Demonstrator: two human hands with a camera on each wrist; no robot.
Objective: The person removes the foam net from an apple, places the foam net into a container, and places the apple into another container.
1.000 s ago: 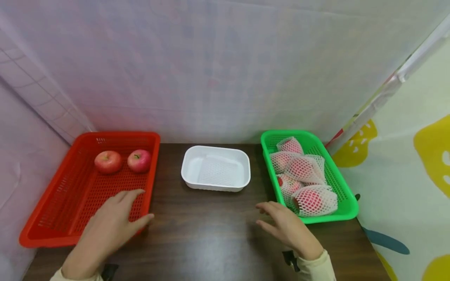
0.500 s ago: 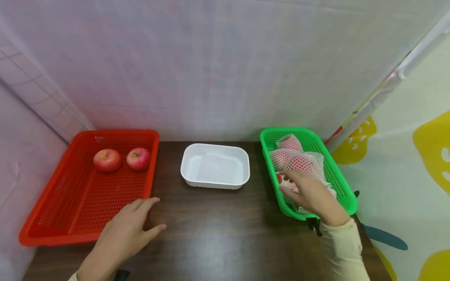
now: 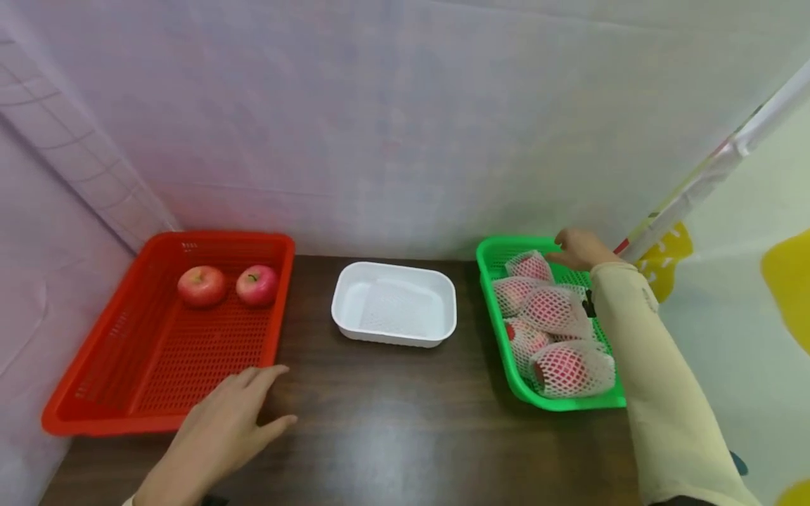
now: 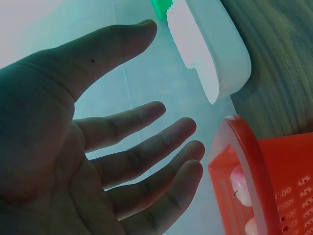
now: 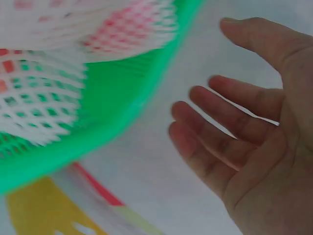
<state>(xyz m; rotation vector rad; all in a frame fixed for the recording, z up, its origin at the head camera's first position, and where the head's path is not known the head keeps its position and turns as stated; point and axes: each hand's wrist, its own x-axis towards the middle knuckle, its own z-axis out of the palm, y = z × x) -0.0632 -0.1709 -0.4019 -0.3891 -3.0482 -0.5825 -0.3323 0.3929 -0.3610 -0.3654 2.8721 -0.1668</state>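
Note:
My right hand [image 3: 579,249] hovers over the far right corner of the green basket [image 3: 490,247], its fingers relaxed and holding nothing. Several apples in white foam net sleeves lie in that basket; the nearest to the hand is a netted apple [image 3: 530,266] at the back. In the right wrist view the hand [image 5: 254,127] is spread beside the green rim. My left hand [image 3: 221,429] hangs over the near right corner of the red basket [image 3: 275,330], fingers loosely spread around nothing. Two bare apples, a lighter apple [image 3: 202,286] and a redder apple [image 3: 256,285], sit at the red basket's back.
A white plastic tray [image 3: 394,337] stands between the baskets on the dark wooden table [image 3: 380,407]; a piece of white netting [image 3: 394,306] lies in it. A pale curtain [image 3: 380,140] hangs right behind, and printed fabric [image 3: 747,316] borders the right side.
My right hand has moved right and forward, passing over the netted apples to the green basket's far corner. My left hand has shifted slightly right and toward me.

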